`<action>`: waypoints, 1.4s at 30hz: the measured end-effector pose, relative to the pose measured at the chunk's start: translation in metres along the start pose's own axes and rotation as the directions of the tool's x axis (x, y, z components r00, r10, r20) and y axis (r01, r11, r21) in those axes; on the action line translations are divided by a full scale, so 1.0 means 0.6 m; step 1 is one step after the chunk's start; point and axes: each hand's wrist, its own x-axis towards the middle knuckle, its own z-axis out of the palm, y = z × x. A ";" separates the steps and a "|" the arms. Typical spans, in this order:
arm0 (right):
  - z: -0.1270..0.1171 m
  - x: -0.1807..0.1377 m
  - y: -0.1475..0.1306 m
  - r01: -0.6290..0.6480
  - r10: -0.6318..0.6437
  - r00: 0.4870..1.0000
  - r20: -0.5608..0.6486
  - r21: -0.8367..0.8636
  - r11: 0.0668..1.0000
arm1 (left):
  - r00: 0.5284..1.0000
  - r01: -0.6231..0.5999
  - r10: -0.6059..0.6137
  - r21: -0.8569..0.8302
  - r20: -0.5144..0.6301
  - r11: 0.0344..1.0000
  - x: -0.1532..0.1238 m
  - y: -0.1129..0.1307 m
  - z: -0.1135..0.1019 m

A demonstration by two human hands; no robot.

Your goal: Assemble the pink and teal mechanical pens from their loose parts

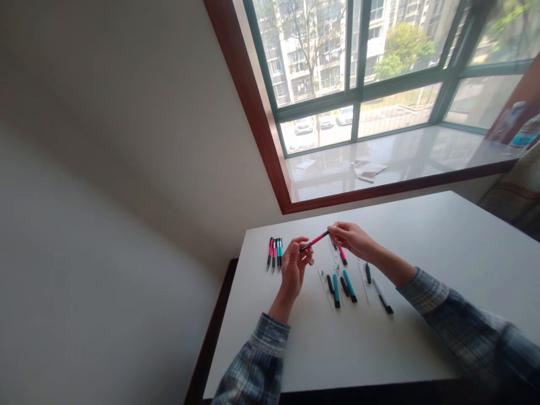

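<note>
A pink and black pen (318,239) is held slantwise above the table between my two hands. My left hand (296,259) grips its lower black end with thumb and fingers. The fingertips of my right hand (348,236) pinch its upper black end. Under and beside my right hand lie a pink pen barrel (342,256) and a thin white refill (332,250). Nearer to me are teal barrels (336,291) (350,286), short black grip pieces (330,284) and more refills. A row of several assembled pens (274,252), pink and teal, lies left of my left hand.
A white barrel with a black end (383,297), a black grip piece (368,273) and a refill (363,281) lie to the right on the white table (253,337). Behind it, a window sill (324,177) holds papers (368,170) and plastic bottles (525,135).
</note>
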 end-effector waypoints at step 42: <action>0.050 -0.106 0.029 0.165 -0.039 0.981 0.190 -0.710 0.685 | 0.984 0.166 -0.151 -0.176 0.097 0.970 0.027 0.035 -0.048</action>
